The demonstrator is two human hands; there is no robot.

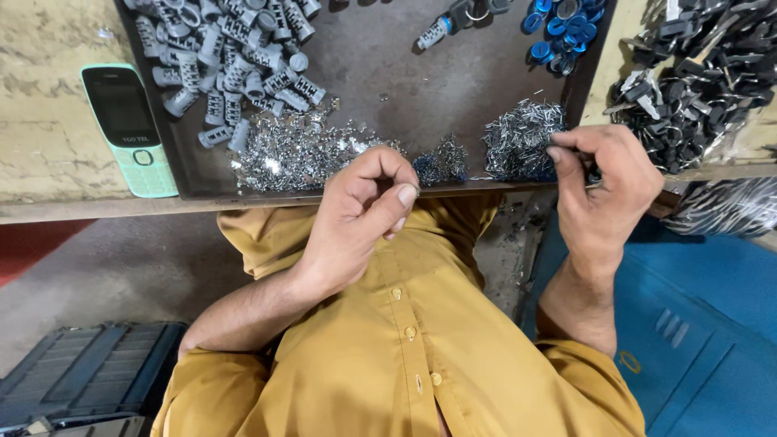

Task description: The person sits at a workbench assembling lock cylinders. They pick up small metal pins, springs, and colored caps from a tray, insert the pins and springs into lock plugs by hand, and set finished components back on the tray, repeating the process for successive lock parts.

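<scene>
Mostly glinting thin metal pins (522, 137), heaped.

Soft, even daylight falls on my work from above, bright enough to read every detail. The heaps of metal pins (299, 154) glint with small sparkles, and my phone (129, 129) screen shows a dull sheen. Shadows under my hands are faint. The frame bends outward at its edges; focus is sharp throughout.

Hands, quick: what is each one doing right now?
Left hand: fingers pinched shut; what it holds cannot be told.
Right hand: pinching at the pin pile.
</scene>
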